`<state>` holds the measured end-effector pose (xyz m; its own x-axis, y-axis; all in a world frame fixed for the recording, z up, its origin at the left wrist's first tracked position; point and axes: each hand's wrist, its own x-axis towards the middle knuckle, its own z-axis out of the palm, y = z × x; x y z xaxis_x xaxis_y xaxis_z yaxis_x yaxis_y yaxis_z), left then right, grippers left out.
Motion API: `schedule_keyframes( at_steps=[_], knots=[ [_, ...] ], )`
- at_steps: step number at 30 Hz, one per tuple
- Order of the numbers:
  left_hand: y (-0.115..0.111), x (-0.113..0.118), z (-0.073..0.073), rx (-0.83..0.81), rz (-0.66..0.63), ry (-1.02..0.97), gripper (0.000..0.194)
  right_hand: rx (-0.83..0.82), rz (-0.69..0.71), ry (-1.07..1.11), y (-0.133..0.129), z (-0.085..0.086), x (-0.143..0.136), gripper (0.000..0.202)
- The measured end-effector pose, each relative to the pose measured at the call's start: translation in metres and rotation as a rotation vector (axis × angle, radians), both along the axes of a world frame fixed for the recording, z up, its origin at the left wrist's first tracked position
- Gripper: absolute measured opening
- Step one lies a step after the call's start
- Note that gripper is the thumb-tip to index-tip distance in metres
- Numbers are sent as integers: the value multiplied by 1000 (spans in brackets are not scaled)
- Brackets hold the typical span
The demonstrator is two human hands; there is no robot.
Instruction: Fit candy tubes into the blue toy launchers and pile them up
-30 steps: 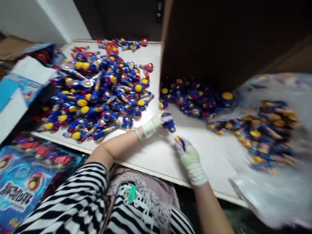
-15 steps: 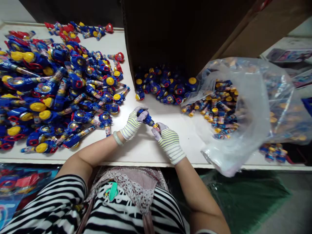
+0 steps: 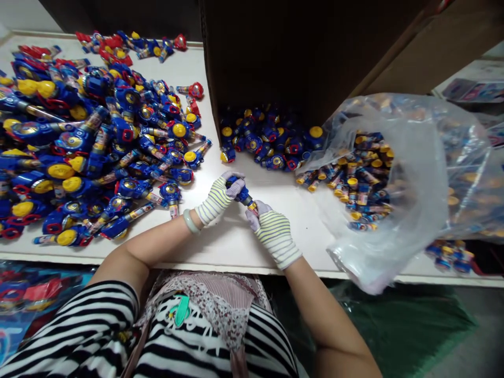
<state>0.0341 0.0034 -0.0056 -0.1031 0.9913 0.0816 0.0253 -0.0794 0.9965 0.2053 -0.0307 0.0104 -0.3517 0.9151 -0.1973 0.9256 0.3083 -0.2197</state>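
Note:
Wearing a striped glove, my left hand (image 3: 220,197) is closed around a blue plastic toy piece (image 3: 242,193), its thumb and fingers on the upper end. My right hand (image 3: 270,228), gloved the same way, pinches a short tube with a printed label (image 3: 252,206) at the lower end of the blue piece. Tube and blue piece are in line and touch; the fingers partly hide the joint. Both hands are above the white table (image 3: 232,244), in front of more blue toy pieces (image 3: 271,144) lying at the carton's mouth.
A large heap of blue toys with tubes (image 3: 98,157) covers the table's left side. The open cardboard carton (image 3: 268,52) stands behind my hands. To the right, a clear plastic bag (image 3: 417,173) spills yellow-capped tubes (image 3: 362,184). Red toys (image 3: 114,47) lie at the back left.
The whole view has shifted slightly. My hands keep the same hold on the blue piece and tube, which look tilted a little more steeply.

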Motion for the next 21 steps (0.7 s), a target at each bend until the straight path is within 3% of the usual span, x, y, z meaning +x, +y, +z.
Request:
schedule_keyframes(
  at_steps=[7, 11, 13, 16, 18, 21],
  knots=[
    [-1, 2, -4, 52, 56, 100, 21, 21, -106, 128, -3, -22, -3, 45],
    [-5, -1, -10, 49, -92, 83, 24, -62, -107, 474, -7, -36, 1, 41],
    [-11, -2, -11, 46, -106, 37, 24, -213, -140, 732, -12, -43, 0, 43],
    [-17, -4, -11, 115, -100, 33, 23, -635, -204, 1126, -21, -53, -5, 57],
    [-15, -8, -10, 159, -136, 100, 23, -798, -247, 1231, -22, -56, -10, 67],
    [-7, -14, -9, 165, -106, 203, 23, -590, -342, 1102, -13, -53, -11, 58]
  ],
)
